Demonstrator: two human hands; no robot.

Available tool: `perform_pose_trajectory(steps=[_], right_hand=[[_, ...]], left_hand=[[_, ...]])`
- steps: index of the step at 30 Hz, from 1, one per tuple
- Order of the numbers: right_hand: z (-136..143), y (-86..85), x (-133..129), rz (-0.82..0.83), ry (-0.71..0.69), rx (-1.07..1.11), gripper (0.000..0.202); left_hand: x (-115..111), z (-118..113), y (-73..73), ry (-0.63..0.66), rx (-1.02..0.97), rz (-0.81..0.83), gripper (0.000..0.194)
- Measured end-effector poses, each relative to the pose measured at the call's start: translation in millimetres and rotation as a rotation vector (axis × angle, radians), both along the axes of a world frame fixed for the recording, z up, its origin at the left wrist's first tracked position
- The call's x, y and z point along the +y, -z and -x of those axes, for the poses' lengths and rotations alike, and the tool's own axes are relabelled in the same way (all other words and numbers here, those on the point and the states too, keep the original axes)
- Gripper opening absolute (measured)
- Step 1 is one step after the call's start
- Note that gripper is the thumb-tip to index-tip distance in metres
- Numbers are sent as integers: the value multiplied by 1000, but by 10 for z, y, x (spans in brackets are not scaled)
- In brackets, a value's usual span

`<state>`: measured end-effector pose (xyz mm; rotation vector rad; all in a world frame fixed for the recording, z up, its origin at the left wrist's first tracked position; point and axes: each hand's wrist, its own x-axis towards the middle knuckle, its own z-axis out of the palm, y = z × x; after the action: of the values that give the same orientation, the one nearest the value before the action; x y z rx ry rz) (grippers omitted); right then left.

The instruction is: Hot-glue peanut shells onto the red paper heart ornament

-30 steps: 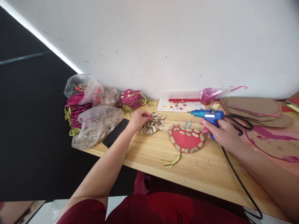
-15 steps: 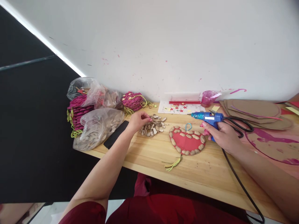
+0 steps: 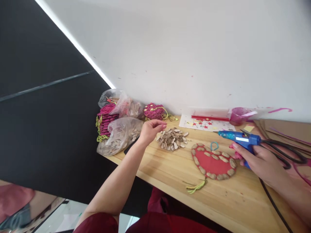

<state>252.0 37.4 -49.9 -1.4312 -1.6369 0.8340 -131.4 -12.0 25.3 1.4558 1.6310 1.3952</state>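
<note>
My left hand hovers at the upper left edge of a pile of peanut shells, thumb and fingertips pinched together; whatever is between them is too small to make out. In my right hand is a blue hot glue gun, its nozzle pointing left. Below the nozzle lies a red heart on the table, bordered with peanut shells and with a short row across its upper part. A blue loop sits at its top, and a yellow-green tassel at its bottom tip.
Plastic bags, one with shells, stand at the left by magenta woven pieces. Along the wall are a paper sheet with small stars and a pink cup. Black-handled scissors and brown cardboard lie right.
The view has turned left, so the table things appear farther right and lower. My left hand has come up off the shell pile, still pinched. The glue gun stays in my right hand.
</note>
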Motion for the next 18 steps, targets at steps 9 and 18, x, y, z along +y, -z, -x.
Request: perform_pose_trajectory(steps=[9, 18], right_hand=[[18, -83, -6, 83, 62, -53, 34], [287, -538, -210, 94, 127, -16, 20]], left_hand=[[-390, 863, -891, -597, 223, -647, 19], [-97, 1886, -1225, -818, 524, -273, 14]])
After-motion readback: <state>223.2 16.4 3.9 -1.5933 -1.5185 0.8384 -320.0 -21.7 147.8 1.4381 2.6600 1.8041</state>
